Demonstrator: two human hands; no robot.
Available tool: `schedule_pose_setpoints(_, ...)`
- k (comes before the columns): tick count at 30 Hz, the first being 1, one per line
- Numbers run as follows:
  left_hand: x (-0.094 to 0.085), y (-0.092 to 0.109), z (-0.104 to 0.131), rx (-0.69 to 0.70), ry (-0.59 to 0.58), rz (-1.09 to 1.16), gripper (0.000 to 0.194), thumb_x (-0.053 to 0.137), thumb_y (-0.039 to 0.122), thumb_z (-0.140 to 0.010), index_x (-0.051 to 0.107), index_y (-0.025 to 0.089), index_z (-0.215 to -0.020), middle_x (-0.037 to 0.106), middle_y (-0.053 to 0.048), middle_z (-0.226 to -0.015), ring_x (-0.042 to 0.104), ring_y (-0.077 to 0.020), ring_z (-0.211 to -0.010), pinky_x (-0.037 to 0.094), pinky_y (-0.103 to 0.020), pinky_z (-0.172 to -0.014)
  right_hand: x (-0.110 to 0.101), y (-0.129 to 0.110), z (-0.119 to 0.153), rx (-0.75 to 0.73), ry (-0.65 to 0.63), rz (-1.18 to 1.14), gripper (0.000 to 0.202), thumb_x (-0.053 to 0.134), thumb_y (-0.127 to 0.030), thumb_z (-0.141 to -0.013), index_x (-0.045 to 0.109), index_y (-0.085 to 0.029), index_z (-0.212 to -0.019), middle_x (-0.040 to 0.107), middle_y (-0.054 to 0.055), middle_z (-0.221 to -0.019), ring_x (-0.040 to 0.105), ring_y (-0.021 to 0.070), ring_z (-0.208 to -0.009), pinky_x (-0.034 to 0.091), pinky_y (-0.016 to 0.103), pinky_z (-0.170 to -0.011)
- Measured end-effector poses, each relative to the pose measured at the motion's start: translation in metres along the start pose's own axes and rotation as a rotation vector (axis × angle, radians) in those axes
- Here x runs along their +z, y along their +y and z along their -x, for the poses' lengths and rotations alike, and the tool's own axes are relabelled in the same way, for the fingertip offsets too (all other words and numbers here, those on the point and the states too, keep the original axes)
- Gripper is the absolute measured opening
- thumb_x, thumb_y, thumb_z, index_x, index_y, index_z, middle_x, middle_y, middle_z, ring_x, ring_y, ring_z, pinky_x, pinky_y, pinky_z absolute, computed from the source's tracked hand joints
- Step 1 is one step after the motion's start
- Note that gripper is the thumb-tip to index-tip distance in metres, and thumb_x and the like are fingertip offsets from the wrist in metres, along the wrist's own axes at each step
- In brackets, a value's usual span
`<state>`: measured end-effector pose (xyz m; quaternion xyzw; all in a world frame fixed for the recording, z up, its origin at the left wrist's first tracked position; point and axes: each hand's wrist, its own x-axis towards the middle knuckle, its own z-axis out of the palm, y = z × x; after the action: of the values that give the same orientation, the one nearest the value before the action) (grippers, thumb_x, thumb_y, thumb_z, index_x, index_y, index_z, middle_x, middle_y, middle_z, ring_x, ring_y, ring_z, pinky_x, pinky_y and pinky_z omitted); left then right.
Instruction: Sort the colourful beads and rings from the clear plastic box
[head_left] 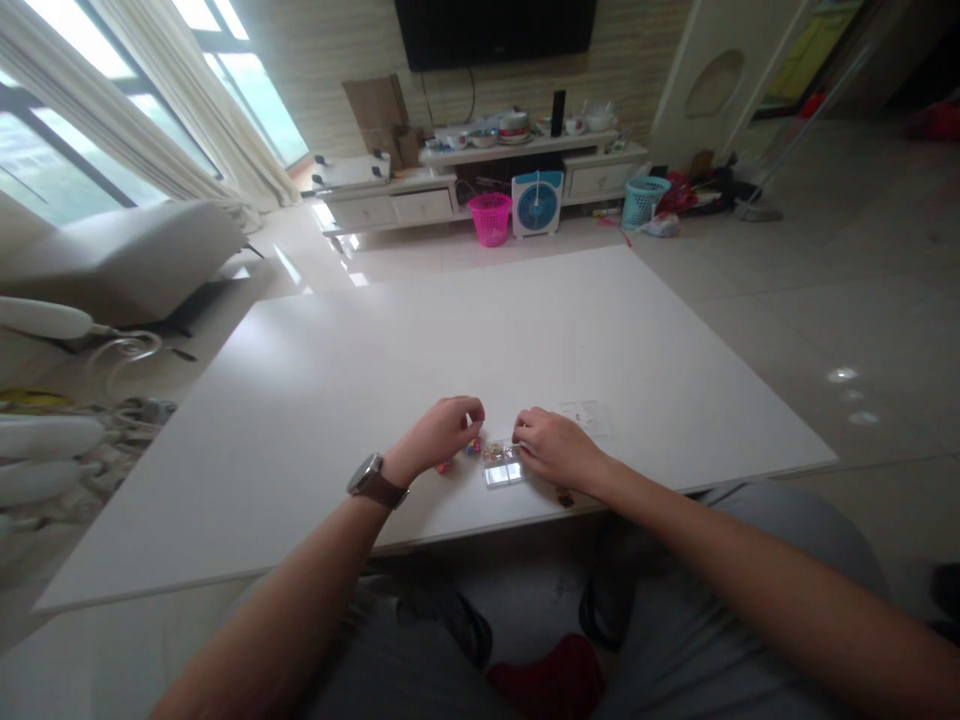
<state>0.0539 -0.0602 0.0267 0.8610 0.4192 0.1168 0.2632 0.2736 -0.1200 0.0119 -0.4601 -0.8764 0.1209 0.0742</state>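
Hands (442, 434) (561, 452) at a clear case (502, 474) — colourful pieces (473, 446) beside it

Compartment box (501, 474): clear plastic, glossy, smooth. Tabletop (420, 350): smooth, low sheen, soft reflections. Watch strap (386, 489): matt, leather-like; watch case (364, 472): metallic in look. Trousers (780, 525): matt cloth. Floor (825, 320): polished, glossy tile. Pink basket (491, 222): perforated plastic. Curtains (199, 90): matt cloth.
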Motion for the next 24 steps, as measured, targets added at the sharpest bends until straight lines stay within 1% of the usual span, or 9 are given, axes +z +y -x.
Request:
schedule_pose_setpoints(3,-0.01,-0.014,0.0,-0.04,0.055,-0.08,0.016,0.05,0.022,-0.083,0.065,0.018,-0.084,0.068,-0.004,-0.081,0.059,-0.0145,-0.069,0.047,-0.027,-0.068,-0.002,-0.004,0.002,-0.031,-0.001,-0.031,0.023,0.057,-0.034,-0.091,0.065,-0.016,-0.102,0.062,0.01,-0.105,0.054,0.0214,-0.098,0.042,0.032,-0.086)
schedule_pose_setpoints(6,-0.017,-0.032,0.0,-0.104,0.1,-0.166,0.016,0.051,0.024,-0.083,0.066,0.018,-0.083,0.069,-0.005,-0.081,0.06,-0.0157,-0.07,0.047,-0.028,-0.069,-0.002,-0.007,0.004,-0.048,-0.016,-0.046,0.046,0.066,-0.05,-0.083,0.06,-0.016,-0.114,0.063,0.011,-0.108,0.055,0.0244,-0.102,0.043,0.035,-0.087)
schedule_pose_setpoints(8,-0.016,-0.044,-0.001,-0.151,0.1,-0.2,0.015,0.053,0.024,-0.081,0.066,0.018,-0.083,0.069,-0.005,-0.082,0.06,-0.0163,-0.071,0.047,-0.028,-0.069,-0.001,-0.007,0.006,-0.057,-0.042,-0.035,0.056,0.071,-0.053,-0.078,0.057,-0.016,-0.117,0.063,0.012,-0.11,0.055,0.0262,-0.104,0.043,0.036,-0.088)
schedule_pose_setpoints(10,-0.012,-0.054,-0.002,-0.178,0.088,-0.218,0.014,0.056,0.024,-0.079,0.066,0.018,-0.085,0.069,-0.005,-0.084,0.061,-0.0166,-0.072,0.048,-0.029,-0.069,0.001,-0.006,0.007,-0.058,-0.077,-0.012,0.055,0.073,-0.049,-0.077,0.056,-0.016,-0.117,0.063,0.012,-0.111,0.056,0.0266,-0.103,0.044,0.036,-0.086)
schedule_pose_setpoints(13,-0.002,-0.062,-0.005,-0.173,0.079,-0.211,0.015,0.057,0.023,-0.08,0.067,0.019,-0.091,0.068,-0.005,-0.09,0.061,-0.0158,-0.073,0.048,-0.028,-0.071,0.001,-0.005,0.008,-0.048,-0.105,0.014,0.045,0.07,-0.041,-0.081,0.056,-0.016,-0.116,0.063,0.012,-0.11,0.057,0.0255,-0.099,0.045,0.035,-0.082)
schedule_pose_setpoints(18,0.01,-0.062,-0.009,-0.131,0.079,-0.149,0.023,0.056,0.02,-0.082,0.067,0.021,-0.102,0.064,-0.006,-0.099,0.061,-0.0144,-0.078,0.049,-0.027,-0.075,0.0,-0.004,0.006,-0.059,-0.116,0.026,0.042,0.068,-0.04,-0.082,0.056,-0.016,-0.115,0.064,0.011,-0.108,0.058,0.0254,-0.097,0.045,0.034,-0.08)
schedule_pose_setpoints(20,0.011,-0.062,-0.01,-0.126,0.07,-0.143,0.022,0.053,0.02,-0.084,0.067,0.02,-0.101,0.062,-0.006,-0.099,0.061,-0.0141,-0.078,0.048,-0.027,-0.075,0.0,-0.004,0.006,-0.058,-0.116,0.025,0.043,0.069,-0.04,-0.082,0.056,-0.016,-0.115,0.064,0.011,-0.109,0.058,0.0254,-0.097,0.045,0.034,-0.081)
schedule_pose_setpoints(24,0.012,-0.066,-0.013,-0.13,0.062,-0.163,0.017,0.051,0.021,-0.086,0.066,0.019,-0.092,0.061,-0.006,-0.096,0.059,-0.0149,-0.078,0.047,-0.028,-0.075,-0.001,-0.005,0.006,-0.055,-0.118,0.018,0.042,0.068,-0.039,-0.082,0.056,-0.017,-0.116,0.064,0.011,-0.109,0.058,0.0254,-0.098,0.045,0.034,-0.081)
